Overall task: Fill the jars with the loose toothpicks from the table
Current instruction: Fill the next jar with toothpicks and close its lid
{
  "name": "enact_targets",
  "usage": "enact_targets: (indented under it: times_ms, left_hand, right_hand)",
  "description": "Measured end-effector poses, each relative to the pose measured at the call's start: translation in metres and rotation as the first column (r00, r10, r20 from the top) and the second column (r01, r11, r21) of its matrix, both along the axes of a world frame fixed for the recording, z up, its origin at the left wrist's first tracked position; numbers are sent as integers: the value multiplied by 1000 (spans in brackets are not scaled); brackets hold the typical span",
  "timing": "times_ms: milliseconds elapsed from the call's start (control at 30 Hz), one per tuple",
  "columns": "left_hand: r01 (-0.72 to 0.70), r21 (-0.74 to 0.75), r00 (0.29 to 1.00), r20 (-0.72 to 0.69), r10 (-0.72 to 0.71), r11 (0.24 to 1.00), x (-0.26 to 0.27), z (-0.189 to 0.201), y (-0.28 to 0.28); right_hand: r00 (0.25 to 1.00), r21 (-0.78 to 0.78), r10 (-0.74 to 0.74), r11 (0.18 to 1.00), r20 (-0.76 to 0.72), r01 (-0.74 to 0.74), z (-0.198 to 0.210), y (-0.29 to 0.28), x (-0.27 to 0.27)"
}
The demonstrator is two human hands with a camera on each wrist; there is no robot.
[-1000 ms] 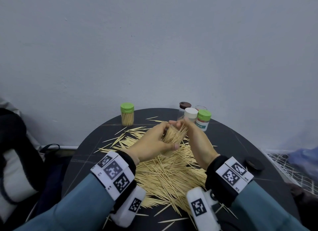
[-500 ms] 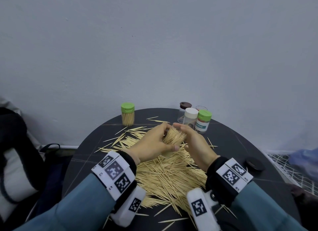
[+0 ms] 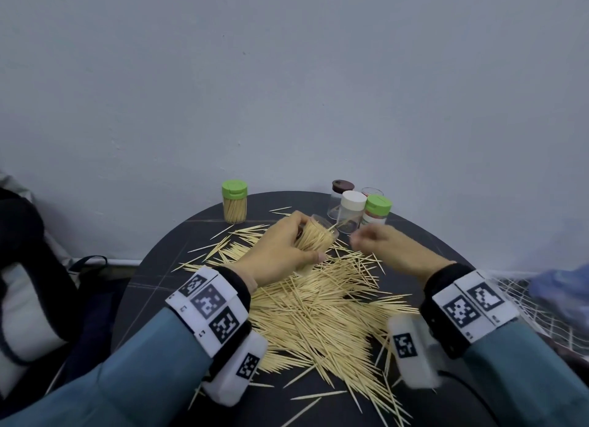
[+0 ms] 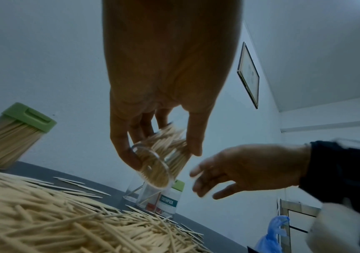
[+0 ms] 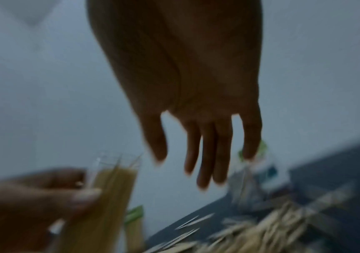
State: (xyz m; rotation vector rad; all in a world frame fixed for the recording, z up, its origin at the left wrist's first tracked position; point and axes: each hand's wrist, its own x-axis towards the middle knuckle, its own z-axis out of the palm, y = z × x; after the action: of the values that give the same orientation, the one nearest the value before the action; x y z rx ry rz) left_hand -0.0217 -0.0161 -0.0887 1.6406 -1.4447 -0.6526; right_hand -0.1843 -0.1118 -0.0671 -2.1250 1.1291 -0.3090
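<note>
My left hand (image 3: 306, 238) grips a clear lidless jar (image 3: 319, 235) packed with toothpicks and holds it tilted above the table, mouth toward the far right. In the left wrist view the jar (image 4: 160, 165) sits between thumb and fingers. My right hand (image 3: 361, 242) hovers just right of the jar's mouth, blurred, fingers (image 5: 207, 159) straight and holding nothing. Loose toothpicks (image 3: 318, 308) lie in a wide heap on the dark round table (image 3: 159, 286) below both hands.
A full green-lidded jar (image 3: 235, 205) stands at the back left. At the back right stand a brown-lidded jar (image 3: 340, 195), a white-lidded jar (image 3: 352, 211) and a green-lidded labelled jar (image 3: 376, 212). A white wire rack (image 3: 522, 299) is off the table's right.
My right hand has left the jar's mouth, where it was against the toothpicks, and moved right. The left hand still holds the jar, now tipped further over.
</note>
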Motion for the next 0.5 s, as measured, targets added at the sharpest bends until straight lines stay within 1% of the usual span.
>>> enact_targets:
  times_ms: [33,67,100,133,200,300,433,500]
  left_hand:
    - [-1,3,1000,5,1,1000,0,0,0]
    - [-1,6,1000,9,1,1000,0,0,1]
    - [-1,9,1000,9,1,1000,-1,1,1]
    - [0,12,1000,5,0,1000,-1,1,1]
    - [0,19,1000,1,0,1000,-2,1,1]
    - [5,23,1000,15,-6,1000,-4,2,2]
    - [10,32,999,37,-12,999,-6,2,4]
    - [8,33,999,34,-9,999,-6,2,4]
  right_hand:
    - [966,-66,75,993,-247,-94,1,-1,-6]
    - [889,-70,127,982,-440,-176,0,0,-10]
    - [813,-27,155,978,-561,-206,-1,2,-14]
    - [760,23,172,979,-627,-202,-3,5,-17]
    - [698,57,179,979,-693,-194,-9,9,-20]
    - [630,8,156,973,-761,-232,-16,9,-26]
    - [597,-2,131,976,-791,-217,-17,12,-32]
    - [611,-9,132,975,-780,-222,-18,14,-32]
